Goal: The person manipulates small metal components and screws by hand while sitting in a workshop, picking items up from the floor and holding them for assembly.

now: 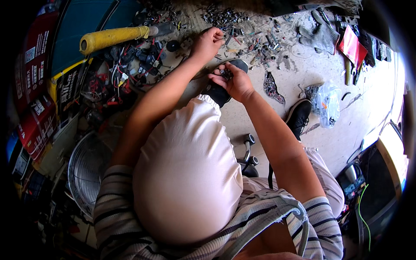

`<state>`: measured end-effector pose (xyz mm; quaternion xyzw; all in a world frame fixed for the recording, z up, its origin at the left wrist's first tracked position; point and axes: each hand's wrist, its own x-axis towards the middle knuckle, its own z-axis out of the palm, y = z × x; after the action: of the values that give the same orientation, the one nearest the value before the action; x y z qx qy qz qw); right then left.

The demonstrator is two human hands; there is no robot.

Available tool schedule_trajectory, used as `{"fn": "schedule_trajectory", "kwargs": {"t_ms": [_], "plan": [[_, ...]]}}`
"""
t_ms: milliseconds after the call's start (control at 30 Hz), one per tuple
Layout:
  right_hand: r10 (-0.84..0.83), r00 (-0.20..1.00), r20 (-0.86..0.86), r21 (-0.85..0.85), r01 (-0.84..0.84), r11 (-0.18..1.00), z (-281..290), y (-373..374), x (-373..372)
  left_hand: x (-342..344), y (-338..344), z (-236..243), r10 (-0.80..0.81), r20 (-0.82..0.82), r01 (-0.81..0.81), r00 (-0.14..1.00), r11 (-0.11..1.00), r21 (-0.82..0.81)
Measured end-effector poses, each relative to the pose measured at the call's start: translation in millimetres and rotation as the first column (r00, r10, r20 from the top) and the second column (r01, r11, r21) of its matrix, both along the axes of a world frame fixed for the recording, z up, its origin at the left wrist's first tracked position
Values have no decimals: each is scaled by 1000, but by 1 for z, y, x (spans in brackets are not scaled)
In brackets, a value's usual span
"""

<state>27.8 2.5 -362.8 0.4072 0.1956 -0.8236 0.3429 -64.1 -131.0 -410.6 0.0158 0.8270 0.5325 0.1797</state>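
Observation:
My left hand [209,43] reaches to the floor ahead, its fingers pinched together. Whatever sits between those fingertips is too small to make out. Just beyond it lies a spread of small loose metal parts [225,17], some like screws and bolts. My right hand [237,82] is nearer to me, palm up and fingers curled round a little heap of small dark metal parts [225,73]; some look like nuts. It hovers over my left black shoe [215,93].
A yellow-wrapped handle [112,40] lies across a pile of wires and connectors [138,60] at left. Grey gloves [318,37], a red piece [353,47] and a clear plastic bag [328,104] lie at right. A fan cage [89,171] stands beside me at left.

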Motion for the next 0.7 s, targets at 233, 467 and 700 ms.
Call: {"fn": "schedule_trajectory", "kwargs": {"t_ms": [233,467,700], "plan": [[-23,1000,7,4,23,1000,-2,0,0,2,6,22,89,471,-325,878,833,448],[-3,1000,-1,-9,3,1000,-3,0,0,12,0,31,6,747,-644,665,512,568],[-22,1000,11,-13,22,1000,-5,0,0,19,-6,30,-56,806,-723,589,410,557]]}}
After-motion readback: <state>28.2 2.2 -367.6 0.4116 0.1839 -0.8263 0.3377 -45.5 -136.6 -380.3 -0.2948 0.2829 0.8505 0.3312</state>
